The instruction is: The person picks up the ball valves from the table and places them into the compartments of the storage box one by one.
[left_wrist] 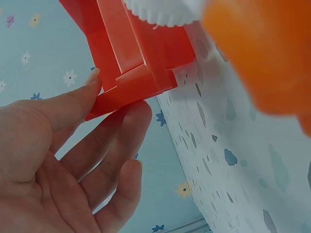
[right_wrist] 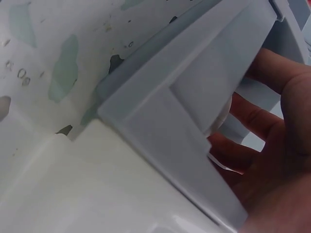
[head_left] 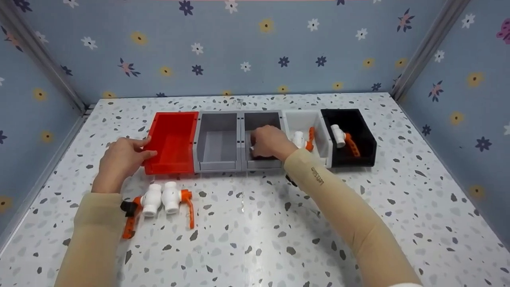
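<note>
Flower-patterned wall (head_left: 223,36) stood behind a speckled table (head_left: 247,263). Five bins ran side by side across it, left to right: red bin (head_left: 175,135), plain gray bin (head_left: 217,145), darker gray bin (head_left: 261,164), white bin (head_left: 303,117), black bin (head_left: 368,155).

Left hand (head_left: 121,157) pinched the red bin's front left corner, thumb and fingertips on opposite sides of the plastic. Right hand (head_left: 271,141) was down in the darker gray bin, fingers curled about a white piece (right_wrist: 221,116) (mostly hidden, probably a valve body); could not tell how firmly.

One white valve (head_left: 298,139) lay in the white bin, another valve (head_left: 338,136) in the black. Near valve (head_left: 152,199) and its neighbour (head_left: 171,198) lay on the table before the red bin, bodies side by side, orange handles (head_left: 191,215) outward.

Step in hand, by my judgement: placing the white piece in the third bin while the left hand steadied the row. Next move seemed to call for settling it, spreading the right fingers and lifting clear of the gray walls
</note>
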Motion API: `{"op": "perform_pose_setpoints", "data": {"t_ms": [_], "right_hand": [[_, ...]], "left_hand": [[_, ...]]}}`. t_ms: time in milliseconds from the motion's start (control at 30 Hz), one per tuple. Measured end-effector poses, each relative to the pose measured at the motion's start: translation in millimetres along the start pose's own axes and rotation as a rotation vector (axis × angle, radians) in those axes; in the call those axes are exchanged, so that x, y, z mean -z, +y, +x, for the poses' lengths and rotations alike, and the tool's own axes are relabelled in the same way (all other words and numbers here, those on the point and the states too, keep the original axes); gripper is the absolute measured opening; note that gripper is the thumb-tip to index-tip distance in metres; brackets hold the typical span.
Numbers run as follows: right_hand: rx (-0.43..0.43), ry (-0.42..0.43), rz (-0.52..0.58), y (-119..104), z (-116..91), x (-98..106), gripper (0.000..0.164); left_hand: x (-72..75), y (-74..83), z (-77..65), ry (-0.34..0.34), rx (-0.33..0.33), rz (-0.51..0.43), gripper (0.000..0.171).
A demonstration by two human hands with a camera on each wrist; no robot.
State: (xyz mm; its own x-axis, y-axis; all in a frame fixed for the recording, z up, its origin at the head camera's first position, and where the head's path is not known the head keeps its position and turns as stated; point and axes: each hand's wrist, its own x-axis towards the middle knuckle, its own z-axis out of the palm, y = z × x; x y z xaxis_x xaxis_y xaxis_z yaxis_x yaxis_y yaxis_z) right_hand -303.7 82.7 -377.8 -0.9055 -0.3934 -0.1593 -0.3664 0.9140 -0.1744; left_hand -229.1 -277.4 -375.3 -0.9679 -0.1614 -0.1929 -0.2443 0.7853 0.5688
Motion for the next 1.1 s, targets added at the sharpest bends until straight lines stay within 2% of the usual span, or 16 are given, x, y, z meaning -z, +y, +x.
{"op": "perform_pose_setpoints", "data": {"t_ms": [300,567,833,1100], "right_hand": [[-0.005,0.015,-0.030,-2,1,-4,0.011],[0.000,0.055,-0.023,-2,-2,-4,0.012],[-0.003,0.084,0.068,-3,-6,5,0.016],[0.023,0.092,0.167,-2,-19,16,0.030]], "left_hand": [[-0.3,-2.7,-0.9,0.016,-0.027,0.026,0.062],[-0.5,-2.4,-1.3,0.003,-0.014,0.008,0.063],[0.9,0.2,-0.3,-0.002,0.002,-0.003,0.063],[-0.2,-1.1,0.4,-0.004,0.002,-0.013,0.064]]}}
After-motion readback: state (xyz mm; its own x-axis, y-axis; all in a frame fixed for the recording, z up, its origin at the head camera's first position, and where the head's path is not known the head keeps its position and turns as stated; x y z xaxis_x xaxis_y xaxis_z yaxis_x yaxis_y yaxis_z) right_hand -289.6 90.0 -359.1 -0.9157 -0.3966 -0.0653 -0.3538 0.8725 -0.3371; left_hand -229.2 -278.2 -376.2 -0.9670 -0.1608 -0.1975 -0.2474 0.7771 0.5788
